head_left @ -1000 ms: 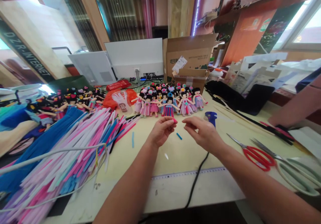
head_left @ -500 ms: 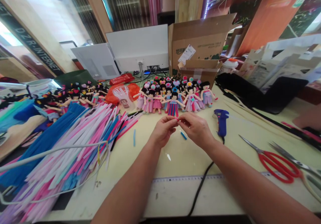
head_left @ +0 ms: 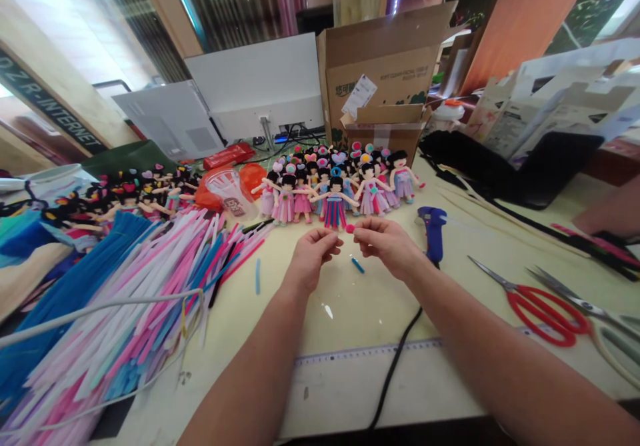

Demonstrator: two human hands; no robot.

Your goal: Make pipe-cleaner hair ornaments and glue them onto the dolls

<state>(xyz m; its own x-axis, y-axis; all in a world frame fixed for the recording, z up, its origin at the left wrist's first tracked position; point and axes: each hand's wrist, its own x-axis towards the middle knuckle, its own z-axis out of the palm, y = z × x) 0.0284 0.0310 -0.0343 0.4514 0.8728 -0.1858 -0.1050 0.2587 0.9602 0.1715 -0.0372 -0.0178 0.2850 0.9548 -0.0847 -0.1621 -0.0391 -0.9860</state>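
Observation:
Pinched between the thumb and fingertips of my right hand is a small round pink coil of pipe cleaner. My left hand is a short way to the left of it, thumb and fingers pressed together; whatever they may hold is hidden. Just beyond both hands stands a pipe-cleaner doll with a striped skirt, in front of several similar dolls. A short blue piece lies on the table below the hands, and a light blue pipe-cleaner piece lies left of my left hand.
A blue glue gun with a black cord is beside my right forearm. Red-handled scissors and a second pair lie at right. Pipe cleaners heap at left. A cardboard box and monitor stand behind.
My hands, which met at the fingertips, have drawn slightly apart. The pink coil now shows at my right fingertips. The camera view has shifted a little to the right.

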